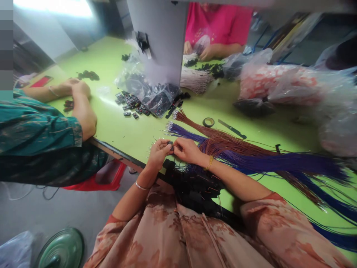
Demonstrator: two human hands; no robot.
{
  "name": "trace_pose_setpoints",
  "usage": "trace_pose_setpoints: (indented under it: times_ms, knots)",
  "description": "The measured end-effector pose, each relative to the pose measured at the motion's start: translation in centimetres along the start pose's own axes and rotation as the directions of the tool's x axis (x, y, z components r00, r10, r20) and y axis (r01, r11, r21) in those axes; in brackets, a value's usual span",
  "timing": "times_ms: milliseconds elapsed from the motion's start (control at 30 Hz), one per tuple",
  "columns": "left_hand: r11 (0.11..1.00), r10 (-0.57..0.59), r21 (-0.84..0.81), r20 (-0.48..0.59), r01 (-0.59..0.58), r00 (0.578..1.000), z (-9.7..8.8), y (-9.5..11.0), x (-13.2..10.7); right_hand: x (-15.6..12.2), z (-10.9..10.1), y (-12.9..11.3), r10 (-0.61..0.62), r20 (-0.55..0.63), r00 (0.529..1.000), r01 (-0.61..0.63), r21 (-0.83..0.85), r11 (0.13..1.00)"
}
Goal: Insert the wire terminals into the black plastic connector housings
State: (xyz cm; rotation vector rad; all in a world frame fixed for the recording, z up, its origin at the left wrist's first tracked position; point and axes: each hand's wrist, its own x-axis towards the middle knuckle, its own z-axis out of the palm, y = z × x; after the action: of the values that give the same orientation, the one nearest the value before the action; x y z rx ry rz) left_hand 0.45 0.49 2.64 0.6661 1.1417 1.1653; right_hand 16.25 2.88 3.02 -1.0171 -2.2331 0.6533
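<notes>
My left hand (158, 152) is closed in a pinch on a small black plastic connector housing (170, 144) just above the table's near edge. Against its right side, my right hand (188, 150) has thumb and forefinger pressed together; what they grip is too small to make out. Under my wrists lies a pile of black plastic parts with wires (198, 182). To the right spread a bundle of purple-blue wires (251, 162) and a bundle of brown wires (220, 138), their silvery ends towards my hands.
Behind my hands lie small black housings (131, 102) and a plastic bag of parts (160, 98). A tape roll (208, 122) and a blade (232, 129) rest beyond the wires. A co-worker's hands (76, 87) are at left, another's (206, 52) opposite. A grey post (158, 41) stands between.
</notes>
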Motion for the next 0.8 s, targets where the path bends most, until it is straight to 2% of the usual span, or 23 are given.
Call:
trace_pose_setpoints:
  times_ms: [167, 233, 300, 400, 500, 600, 700, 800]
  knots:
    - [0.999, 0.003, 0.039, 0.006, -0.003, 1.000, 0.2, 0.0, -0.4, 1.2, -1.4, 0.8, 0.096, 0.026, 0.995, -0.096, -0.015, 0.995]
    - [0.999, 0.000, 0.051, 0.021, -0.001, 1.000, 0.2, 0.1, -0.4, 2.2, -2.2, 1.8, 0.192, -0.032, 0.981, -0.194, -0.101, 0.976]
    - [0.998, -0.002, 0.057, 0.033, 0.000, 0.999, 0.2, 0.2, -0.4, 3.0, -2.6, 2.9, 0.281, -0.033, 0.959, -0.280, -0.231, 0.932]
    - [0.999, -0.003, 0.054, 0.043, 0.000, 0.999, 0.0, 0.2, -0.2, 3.4, -2.5, 4.1, 0.313, -0.005, 0.950, -0.300, -0.294, 0.907]
    - [1.000, -0.006, 0.030, 0.054, 0.005, 0.999, -0.2, 0.3, -0.1, 2.9, -2.3, 4.1, 0.239, -0.049, 0.970, -0.244, -0.188, 0.951]
    - [0.999, -0.021, -0.025, 0.075, 0.023, 0.997, -0.1, 0.3, 0.1, 2.0, -2.5, 3.5, 0.198, -0.057, 0.979, -0.197, 0.016, 0.980]
    - [0.996, -0.029, -0.082, 0.084, 0.035, 0.996, 0.2, 0.2, 0.4, 1.3, -2.8, 2.9, 0.205, -0.031, 0.978, -0.197, 0.183, 0.963]
    - [0.992, -0.037, -0.120, 0.081, 0.047, 0.996, 0.7, -0.1, 0.9, 1.0, -2.9, 2.8, 0.229, -0.019, 0.973, -0.217, 0.253, 0.943]
